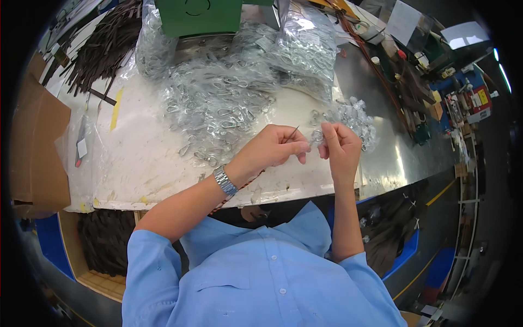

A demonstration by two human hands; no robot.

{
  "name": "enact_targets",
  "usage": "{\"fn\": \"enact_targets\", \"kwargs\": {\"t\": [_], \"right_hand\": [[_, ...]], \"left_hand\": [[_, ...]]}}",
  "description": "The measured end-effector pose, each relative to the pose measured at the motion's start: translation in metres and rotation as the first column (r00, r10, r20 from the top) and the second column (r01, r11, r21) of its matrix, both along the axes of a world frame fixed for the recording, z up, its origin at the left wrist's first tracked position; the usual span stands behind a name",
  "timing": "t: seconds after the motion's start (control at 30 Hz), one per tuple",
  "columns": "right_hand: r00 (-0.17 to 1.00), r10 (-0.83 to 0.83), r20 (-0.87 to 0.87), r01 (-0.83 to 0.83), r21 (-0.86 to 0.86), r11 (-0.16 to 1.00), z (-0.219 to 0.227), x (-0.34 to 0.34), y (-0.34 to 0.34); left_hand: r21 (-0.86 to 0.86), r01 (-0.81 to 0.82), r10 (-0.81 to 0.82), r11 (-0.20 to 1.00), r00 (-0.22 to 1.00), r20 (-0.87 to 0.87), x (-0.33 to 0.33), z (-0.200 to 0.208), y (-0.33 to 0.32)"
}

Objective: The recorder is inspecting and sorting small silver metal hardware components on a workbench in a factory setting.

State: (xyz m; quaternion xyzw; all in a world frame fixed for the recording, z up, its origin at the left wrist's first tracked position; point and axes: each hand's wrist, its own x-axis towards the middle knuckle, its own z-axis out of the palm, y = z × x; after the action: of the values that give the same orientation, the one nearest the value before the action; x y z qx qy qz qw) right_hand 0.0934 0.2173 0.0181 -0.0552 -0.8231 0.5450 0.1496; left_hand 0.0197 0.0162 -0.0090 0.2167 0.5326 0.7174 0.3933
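Note:
Above the near part of the worktable [147,180], my two hands are close together with fingers pinched. My left hand [272,146] grips a thin, dark, pointed tool [293,134]; its full shape is hidden by the fingers. My right hand [343,150] pinches a small clear plastic bag [316,136], whose contents I cannot make out. A heap of metal snap hooks [231,117] in clear bags lies beyond my left hand. Just past my right hand sits a pile of small crumpled clear bags [357,117]. A red and dark cord [239,191] shows below my left wrist.
A green bin [199,16] stands at the back. Dark strips [103,43] lie far left, near a cardboard box [41,131]. A red-tipped tool [80,147] rests beside the box. Tools and bottles [406,71] crowd the right. Below the table edge is a wooden crate [98,278].

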Motion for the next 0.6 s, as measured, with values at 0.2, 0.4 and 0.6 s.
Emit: {"fn": "enact_targets", "kwargs": {"t": [0.2,0.4,0.6], "right_hand": [[0.99,0.141,0.028,-0.112,-0.469,0.876,-0.036,0.007,-0.023],[0.993,0.09,0.073,-0.027,-0.608,0.794,-0.026,0.005,-0.032],[0.994,0.066,0.082,-0.001,-0.618,0.786,-0.023,0.006,-0.032]], "left_hand": [[-0.001,-0.135,0.135,0.991,0.991,-0.018,-0.001,-0.002,0.004],[-0.099,-0.114,0.088,0.989,0.969,-0.232,0.0,-0.008,0.004],[-0.106,-0.068,0.051,0.992,0.988,-0.148,0.005,0.005,0.005]]}}
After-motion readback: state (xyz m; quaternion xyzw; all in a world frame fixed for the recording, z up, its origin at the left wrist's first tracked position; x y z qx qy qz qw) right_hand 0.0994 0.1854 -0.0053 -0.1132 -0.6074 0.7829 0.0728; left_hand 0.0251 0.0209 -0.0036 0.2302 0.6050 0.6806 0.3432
